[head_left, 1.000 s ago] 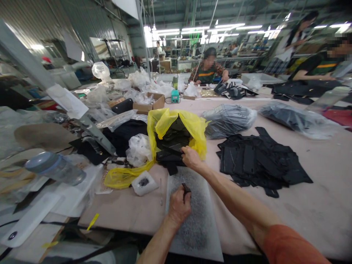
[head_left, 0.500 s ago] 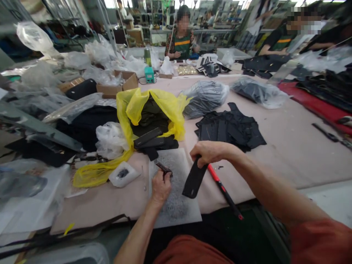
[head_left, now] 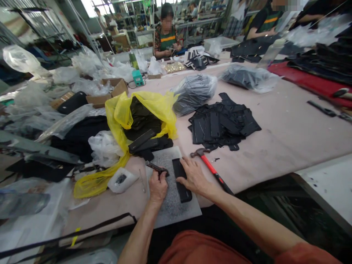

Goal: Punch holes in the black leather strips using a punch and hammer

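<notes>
My left hand (head_left: pixel 158 187) is closed around a slim dark tool, perhaps a punch (head_left: pixel 156 167), held over the left part of a worn white board (head_left: pixel 167 205). The tool's exact kind is unclear. On the board's right side lies a long black fabric or leather piece (head_left: pixel 182 181) with a small slot near its lower end. My right hand (head_left: pixel 194 176) rests on that piece with fingers apart, thumb across its middle. Just right of this hand, a claw hammer (head_left: pixel 210 164) with a red and black handle lies on the table.
A pile of black pieces (head_left: pixel 222 121) lies beyond the hammer. Left of it, an open yellow bag (head_left: pixel 115 115) holds dark pieces. A small white tray (head_left: pixel 122 179) of dark bits sits left of the board. Filled plastic bags (head_left: pixel 195 93) stand farther back; co-workers sit across the table.
My right hand has lowered the black piece from the air onto the board, and its fingers have spread over it. The hammer's head is now uncovered. My left hand still holds the tool.
</notes>
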`<move>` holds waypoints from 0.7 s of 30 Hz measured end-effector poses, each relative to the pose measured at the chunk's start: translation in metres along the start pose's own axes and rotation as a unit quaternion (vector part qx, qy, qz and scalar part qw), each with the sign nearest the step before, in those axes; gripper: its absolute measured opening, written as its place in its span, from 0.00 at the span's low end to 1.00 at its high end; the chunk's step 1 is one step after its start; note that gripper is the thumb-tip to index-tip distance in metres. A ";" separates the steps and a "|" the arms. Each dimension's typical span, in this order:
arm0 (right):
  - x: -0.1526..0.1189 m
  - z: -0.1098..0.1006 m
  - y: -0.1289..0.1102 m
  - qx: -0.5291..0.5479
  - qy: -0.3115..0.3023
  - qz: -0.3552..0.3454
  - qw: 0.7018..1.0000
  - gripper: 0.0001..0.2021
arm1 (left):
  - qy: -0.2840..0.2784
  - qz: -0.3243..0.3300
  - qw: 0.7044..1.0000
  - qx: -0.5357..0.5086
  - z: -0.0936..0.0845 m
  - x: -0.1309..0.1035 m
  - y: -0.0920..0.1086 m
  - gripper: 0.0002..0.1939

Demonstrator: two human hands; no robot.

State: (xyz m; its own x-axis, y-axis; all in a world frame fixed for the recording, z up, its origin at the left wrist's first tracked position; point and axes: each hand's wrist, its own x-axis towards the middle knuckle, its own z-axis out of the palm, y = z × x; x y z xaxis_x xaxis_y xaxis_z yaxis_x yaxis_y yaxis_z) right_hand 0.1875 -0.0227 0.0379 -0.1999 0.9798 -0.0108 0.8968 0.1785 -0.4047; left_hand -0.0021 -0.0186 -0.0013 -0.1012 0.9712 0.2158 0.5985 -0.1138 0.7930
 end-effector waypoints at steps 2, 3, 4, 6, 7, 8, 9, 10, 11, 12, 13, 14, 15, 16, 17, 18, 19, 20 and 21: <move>-0.020 0.017 -0.004 0.011 0.002 0.026 1.000 0.35 | 0.003 -0.013 1.000 -0.011 -0.001 0.001 0.002 0.09; -0.028 0.025 -0.005 0.017 0.001 0.035 0.999 0.34 | 0.004 -0.021 1.000 -0.018 -0.002 0.003 0.004 0.09; -0.034 0.030 -0.007 0.022 0.000 0.042 0.999 0.34 | 0.003 -0.028 0.999 -0.028 -0.002 0.005 0.007 0.09; -0.041 0.037 -0.007 0.035 -0.005 0.044 0.998 0.33 | -0.006 -0.032 0.998 -0.055 -0.001 0.013 0.014 0.09; -0.043 0.038 -0.006 0.044 -0.006 0.044 0.998 0.33 | -0.015 -0.027 0.997 -0.071 0.002 0.017 0.019 0.09; -0.044 0.038 -0.004 0.052 -0.003 0.048 0.997 0.33 | -0.025 -0.017 0.996 -0.087 0.005 0.023 0.024 0.09; -0.043 0.037 -0.003 0.062 0.001 0.055 0.997 0.34 | -0.035 -0.005 0.994 -0.100 0.009 0.028 0.030 0.09; -0.043 0.036 -0.001 0.071 0.005 0.062 0.996 0.35 | -0.045 0.002 0.993 -0.107 0.014 0.033 0.034 0.09; -0.042 0.035 0.000 0.079 0.007 0.069 0.994 0.36 | -0.051 0.006 0.993 -0.108 0.019 0.037 0.038 0.10; -0.041 0.035 0.002 0.087 0.009 0.076 0.993 0.37 | -0.055 0.007 0.993 -0.108 0.025 0.040 0.040 0.10; -0.040 0.034 0.003 0.093 0.007 0.078 0.993 0.37 | -0.058 0.006 0.993 -0.105 0.030 0.042 0.041 0.10; -0.040 0.034 0.004 0.098 0.004 0.078 0.992 0.36 | -0.060 0.005 0.993 -0.101 0.035 0.043 0.041 0.10; -0.039 0.034 0.005 0.101 0.002 0.076 0.992 0.36 | -0.063 0.006 0.993 -0.098 0.038 0.043 0.040 0.10; -0.039 0.034 0.005 0.104 0.001 0.076 0.992 0.36 | -0.067 0.009 0.993 -0.095 0.041 0.043 0.038 0.10; -0.039 0.034 0.006 0.107 0.001 0.075 0.991 0.36 | -0.071 0.013 0.993 -0.093 0.043 0.042 0.036 0.10; -0.040 0.035 0.006 0.109 0.002 0.073 0.991 0.36 | -0.073 0.016 0.993 -0.090 0.044 0.042 0.034 0.10; -0.040 0.036 0.007 0.111 0.004 0.071 0.991 0.36 | -0.076 0.019 0.993 -0.087 0.044 0.041 0.032 0.10; -0.041 0.036 0.007 0.112 0.008 0.070 0.991 0.36 | -0.076 0.020 0.993 -0.085 0.044 0.041 0.031 0.10; -0.041 0.037 0.007 0.113 0.011 0.070 0.991 0.36 | -0.077 0.020 0.993 -0.084 0.044 0.041 0.031 0.10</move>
State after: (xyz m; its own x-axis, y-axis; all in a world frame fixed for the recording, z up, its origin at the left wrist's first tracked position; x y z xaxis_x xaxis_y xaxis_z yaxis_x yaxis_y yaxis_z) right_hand 0.1877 -0.0649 0.0014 -0.0700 0.9956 -0.0624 0.8039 0.0193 -0.5944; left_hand 0.0472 0.0264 0.0075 0.0505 0.9844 0.1688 0.4579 -0.1730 0.8720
